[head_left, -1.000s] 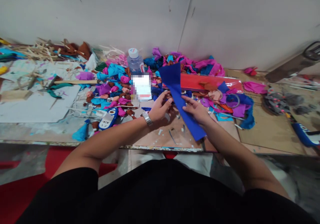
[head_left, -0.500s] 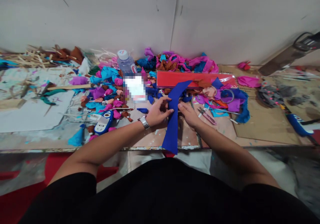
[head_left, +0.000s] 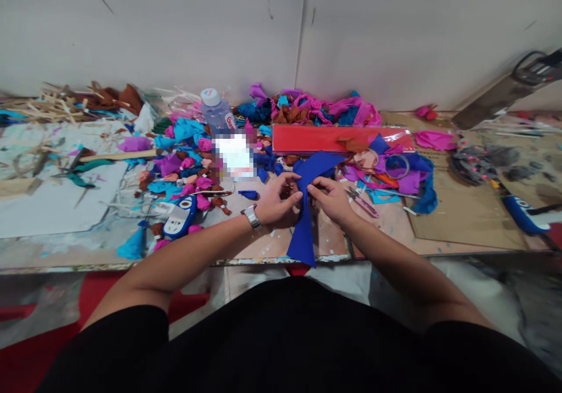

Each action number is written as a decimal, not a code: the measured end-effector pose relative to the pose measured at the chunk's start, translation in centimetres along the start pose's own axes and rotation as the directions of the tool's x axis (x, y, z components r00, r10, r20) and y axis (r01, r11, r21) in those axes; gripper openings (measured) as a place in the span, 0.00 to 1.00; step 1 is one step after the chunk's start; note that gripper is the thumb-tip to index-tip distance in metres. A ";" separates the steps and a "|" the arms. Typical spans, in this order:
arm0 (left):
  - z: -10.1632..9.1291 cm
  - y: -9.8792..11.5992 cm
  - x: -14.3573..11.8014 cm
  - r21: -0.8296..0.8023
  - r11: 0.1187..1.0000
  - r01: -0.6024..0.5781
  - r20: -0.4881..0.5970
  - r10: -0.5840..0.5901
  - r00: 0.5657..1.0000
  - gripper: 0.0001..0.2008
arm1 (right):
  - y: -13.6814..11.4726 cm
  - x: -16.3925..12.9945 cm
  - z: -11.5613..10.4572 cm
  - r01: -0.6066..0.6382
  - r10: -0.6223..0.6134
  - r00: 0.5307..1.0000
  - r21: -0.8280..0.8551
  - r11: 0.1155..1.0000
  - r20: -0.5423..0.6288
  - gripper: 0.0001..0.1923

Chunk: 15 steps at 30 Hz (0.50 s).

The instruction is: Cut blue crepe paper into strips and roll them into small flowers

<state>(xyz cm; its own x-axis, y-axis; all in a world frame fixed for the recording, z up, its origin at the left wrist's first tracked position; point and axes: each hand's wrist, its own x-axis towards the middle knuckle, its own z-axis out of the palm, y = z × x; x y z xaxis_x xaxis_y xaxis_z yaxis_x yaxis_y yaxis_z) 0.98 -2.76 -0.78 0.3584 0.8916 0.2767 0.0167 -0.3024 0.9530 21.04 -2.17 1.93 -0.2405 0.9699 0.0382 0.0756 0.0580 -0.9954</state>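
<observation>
Over bench edge, blue strip (head_left: 302,229) apparently folded tighter than before.

Both bare forearms reach forward and converge mid-scene. The left hand (head_left: 276,201) — a metal watch at its wrist — pinches with thumb and fingertips; the right hand (head_left: 330,198) pinches likewise, fingertips nearly meeting.

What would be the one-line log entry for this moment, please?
left hand: pinches blue strip | right hand: pinches same strip | strip: bent, lower end over table edge | scissors: right of hands
</observation>
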 end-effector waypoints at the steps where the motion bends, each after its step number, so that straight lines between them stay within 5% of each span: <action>1: 0.1 0.2 0.0 -0.014 1.000 -0.008 0.017 0.009 1.000 0.24 | 0.2 -0.1 0.0 0.035 -0.035 0.999 -0.046 0.998 -0.001 0.20; 7: 0.6 0.9 -0.2 0.058 0.997 -0.045 0.014 0.045 0.999 0.29 | 0.3 -0.6 -0.1 0.348 -0.332 0.937 -0.380 0.857 0.110 0.08; 15: 0.1 0.7 0.2 -0.108 0.992 0.061 -0.071 -0.069 0.995 0.21 | -0.6 -0.4 -1.4 0.427 -0.442 0.893 -0.461 0.778 0.082 0.08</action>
<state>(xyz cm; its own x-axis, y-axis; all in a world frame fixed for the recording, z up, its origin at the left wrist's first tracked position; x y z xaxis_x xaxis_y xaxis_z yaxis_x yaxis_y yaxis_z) 1.21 -2.79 -0.07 0.2892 0.9321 0.2182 -0.0620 -0.2092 0.9759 22.41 -2.29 2.64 -0.3272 0.8212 0.4675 0.4024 0.5687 -0.7174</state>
